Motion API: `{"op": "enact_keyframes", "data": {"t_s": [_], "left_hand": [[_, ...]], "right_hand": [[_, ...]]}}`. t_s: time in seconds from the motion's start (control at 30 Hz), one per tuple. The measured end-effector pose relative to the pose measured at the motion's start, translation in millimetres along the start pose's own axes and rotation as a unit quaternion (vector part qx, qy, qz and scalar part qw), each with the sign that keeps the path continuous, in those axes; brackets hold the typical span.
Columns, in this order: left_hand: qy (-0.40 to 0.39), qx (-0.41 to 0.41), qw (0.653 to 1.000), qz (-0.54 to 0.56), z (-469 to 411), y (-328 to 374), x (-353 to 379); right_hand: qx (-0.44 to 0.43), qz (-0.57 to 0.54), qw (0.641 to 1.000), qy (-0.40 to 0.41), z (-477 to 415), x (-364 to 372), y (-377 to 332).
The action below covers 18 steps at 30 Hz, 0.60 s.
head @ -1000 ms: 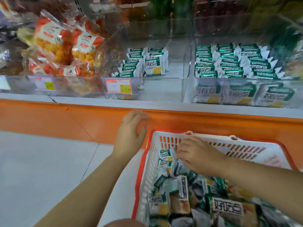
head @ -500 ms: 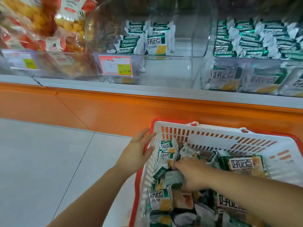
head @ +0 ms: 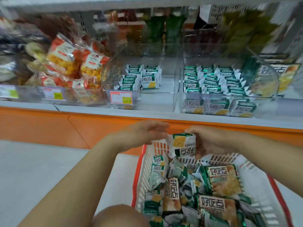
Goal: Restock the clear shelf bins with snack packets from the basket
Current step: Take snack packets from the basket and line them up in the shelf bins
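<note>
My right hand (head: 211,141) grips a small green-and-white snack packet (head: 183,145), held above the far rim of the white basket with the orange rim (head: 144,169). My left hand (head: 142,133) hovers beside the packet on its left, fingers straight and relaxed, holding nothing. The basket holds several more packets (head: 218,181) of the same kind. On the shelf above, the middle clear bin (head: 167,89) has a few packets (head: 139,77) at its left side, and the right clear bin (head: 185,102) is packed with rows of them.
A bin of orange and yellow snack bags (head: 72,69) stands at the left of the shelf. An orange panel (head: 82,126) runs below the shelf edge. Price labels (head: 121,97) hang on the bin fronts. My knee (head: 121,217) shows at the bottom. Grey floor lies to the left.
My right hand has come up out of the basket with a packet. My left hand left the basket rim and rose beside it. The view tilted up towards the shelf.
</note>
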<state>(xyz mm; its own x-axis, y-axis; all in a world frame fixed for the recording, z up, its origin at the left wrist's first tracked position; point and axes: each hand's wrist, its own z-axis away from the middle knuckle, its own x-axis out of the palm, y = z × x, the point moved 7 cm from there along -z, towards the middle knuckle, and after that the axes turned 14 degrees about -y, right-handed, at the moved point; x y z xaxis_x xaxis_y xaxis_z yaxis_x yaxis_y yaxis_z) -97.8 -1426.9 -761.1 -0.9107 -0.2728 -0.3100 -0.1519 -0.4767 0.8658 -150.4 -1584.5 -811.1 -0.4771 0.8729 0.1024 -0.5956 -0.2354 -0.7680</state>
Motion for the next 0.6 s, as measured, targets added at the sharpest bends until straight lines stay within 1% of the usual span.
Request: {"op": "enact_keyframes", "data": {"t_s": [0.03, 0.1, 0.2, 0.27, 0.33, 0.43, 0.5, 0.6], "left_hand": [[-0.004, 0.007, 1.0, 0.002, 2.9, 10.6, 1.8], [0.014, 0.017, 1.0, -0.009, 8.1, 29.2, 2.5], [0.075, 0.044, 0.996, -0.036, 14.9, 51.1, -3.2], [0.112, 0.08, 0.99, -0.019, 20.5, 63.1, -9.9], [0.146, 0.117, 0.982, 0.032, 24.9, 71.8, -17.1], [0.207, 0.161, 0.953, 0.153, 24.6, 68.4, -28.8], [0.222, 0.181, 0.928, 0.236, 20.5, 62.7, -31.3], [0.241, 0.186, 0.905, 0.299, 12.6, 55.1, -39.3]], "right_hand": [[-0.02, -0.019, 1.0, 0.004, 6.0, 2.2, -7.1], [-0.051, -0.042, 0.998, 0.015, 18.0, 7.6, -23.0], [-0.084, -0.03, 0.995, 0.045, 33.4, 12.9, -47.7], [-0.108, -0.014, 0.991, 0.081, 44.3, 14.1, -65.5], [-0.145, -0.016, 0.981, 0.124, 55.4, 10.2, -82.9], [-0.226, -0.078, 0.96, 0.144, 66.4, 9.7, -107.1], [-0.249, -0.075, 0.953, 0.154, 62.6, 15.5, -116.5], [-0.282, -0.071, 0.935, 0.205, 44.7, 20.8, -126.6]]}}
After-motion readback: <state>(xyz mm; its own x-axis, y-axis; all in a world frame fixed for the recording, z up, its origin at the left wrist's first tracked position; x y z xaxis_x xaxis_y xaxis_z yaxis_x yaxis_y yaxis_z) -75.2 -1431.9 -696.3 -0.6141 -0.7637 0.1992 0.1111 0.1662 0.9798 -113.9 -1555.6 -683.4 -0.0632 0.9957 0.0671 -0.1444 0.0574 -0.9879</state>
